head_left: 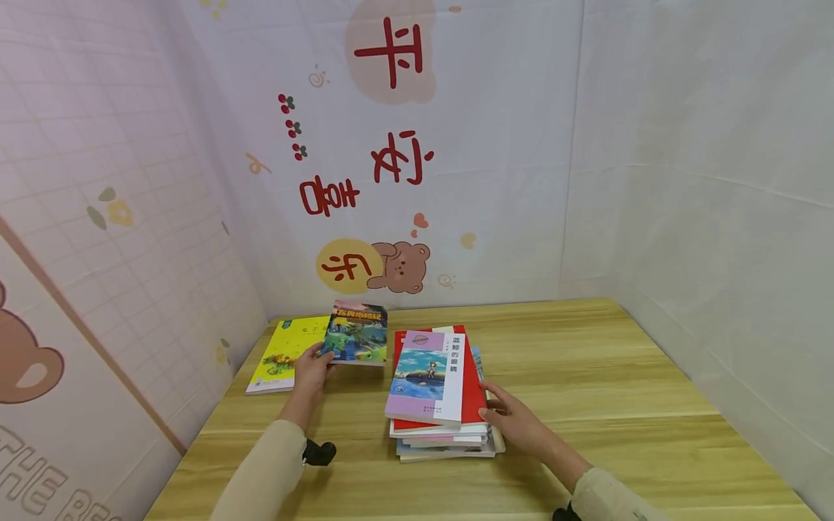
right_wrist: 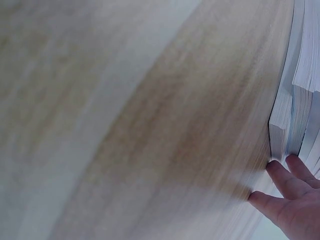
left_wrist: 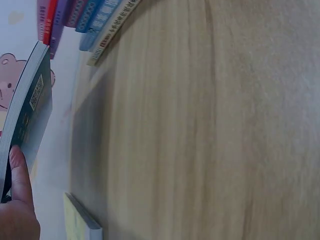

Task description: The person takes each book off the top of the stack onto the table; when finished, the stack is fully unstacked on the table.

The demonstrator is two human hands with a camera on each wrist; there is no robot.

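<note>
A wood table (head_left: 619,405) meets a white wall (head_left: 502,166). On my screen, a yellow book (head_left: 281,358) lies near nine o'clock from the book stack (head_left: 436,394). At ten, the left hand (head_left: 314,371) pinches a picture book (head_left: 357,334). At three, the right hand (head_left: 521,425), fingers apart, touches the stack.

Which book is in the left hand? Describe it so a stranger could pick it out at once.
On the wooden table, find the stack of books and look left of it, to the left hand. The book gripped there has a blue-green illustrated cover with yellow title lettering. Unlike the stack and the yellow book partly behind it, it is held up off the table.
</note>
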